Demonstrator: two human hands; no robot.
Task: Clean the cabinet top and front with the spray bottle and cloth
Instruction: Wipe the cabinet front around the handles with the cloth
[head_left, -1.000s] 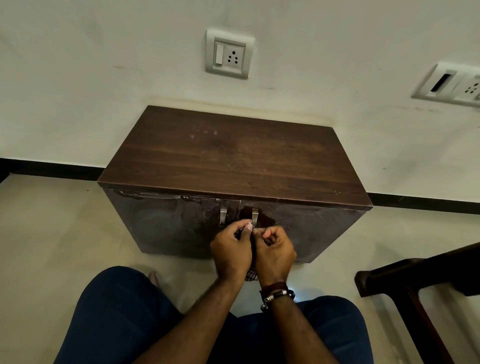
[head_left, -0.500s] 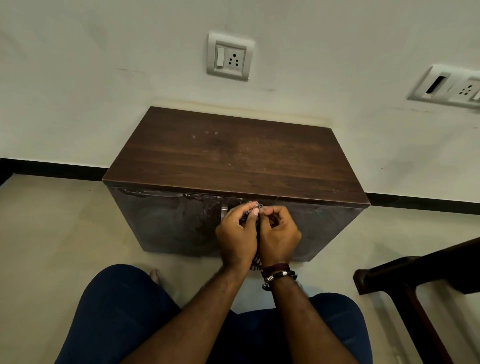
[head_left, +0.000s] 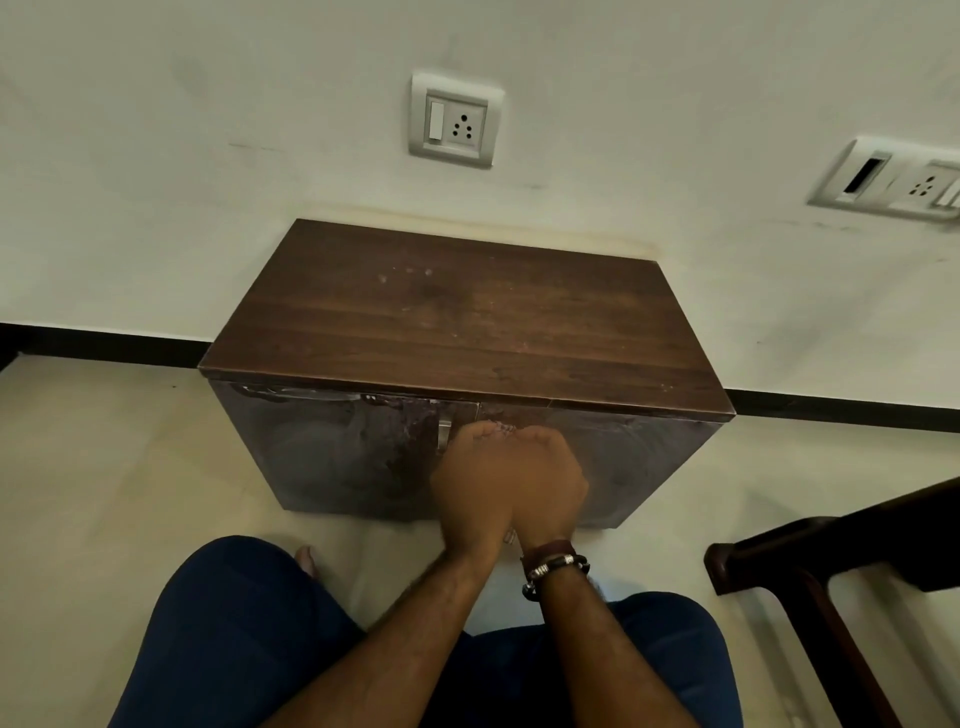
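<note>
**Operator:** Against the wall, from the head camera, I see the cabinet (head_left: 467, 332) with its wooden top bare apart from some pale specks near the back. My left hand (head_left: 470, 483) and right hand (head_left: 550, 480) are pressed together in front of the cabinet front, just where the two doors meet.

**Partner:** Are they holding anything?

**Operator:** Both are curled tightly. A scrap of the cloth (head_left: 501, 428) shows between the knuckles at the top, and another bit peeks out below the wrists, so I judge both hands grip it bunched between them. A second ago the fingers were looser, picking at the cloth near the handles; now the hands have closed up and risen toward the top edge, hiding the right handle. Only the left handle (head_left: 444, 434) shows.

**Partner:** What does that mean for the job?

**Operator:** I take it the cloth is being gathered into a pad before the next wipe. The front carries smeary streaks, so it looks wet and part-wiped; the specks on top suggest that surface needs a pass.

**Partner:** And the spray bottle?

**Operator:** I cannot see it anywhere in this view. Around the edges there are only the wall socket (head_left: 457, 120), a second switch plate (head_left: 893, 179), and a dark wooden chair frame (head_left: 810, 566) on my right.
</note>
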